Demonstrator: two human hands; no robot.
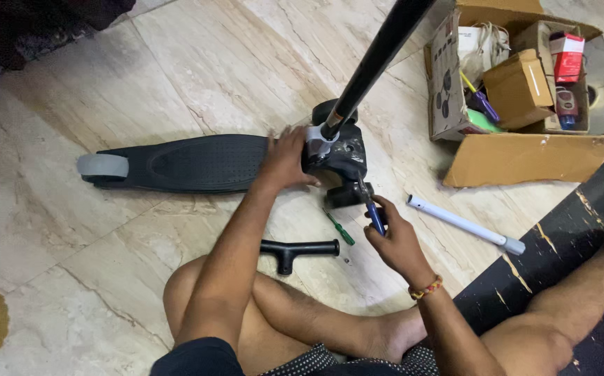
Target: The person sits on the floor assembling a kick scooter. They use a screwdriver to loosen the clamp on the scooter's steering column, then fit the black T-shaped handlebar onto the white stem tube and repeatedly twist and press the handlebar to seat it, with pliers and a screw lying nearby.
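Seated cross-legged on marble floor (197, 69), black kick scooter (197, 163) lying ahead, deck flat, grey rear wheel (102, 166) to the left. Left hand (287, 161) pressed flat and open against the scooter's front housing (337, 157), fingers spread over the deck end, touching grey collar at base of black steering pole (378, 52). Pole rising tilted toward upper right. Right hand (394, 237) closed around blue-handled tool (374, 214), tip set against underside of housing near front wheel (347, 195). Beaded bracelet (424, 287) on right wrist. On floor: green screwdriver (340, 230) just beside right hand, black T-shaped handle piece (298, 249) near knee, white tube (463, 224) to the right, well apart. Open cardboard box (525, 157) of assorted items beyond; black mat (567, 237) at right
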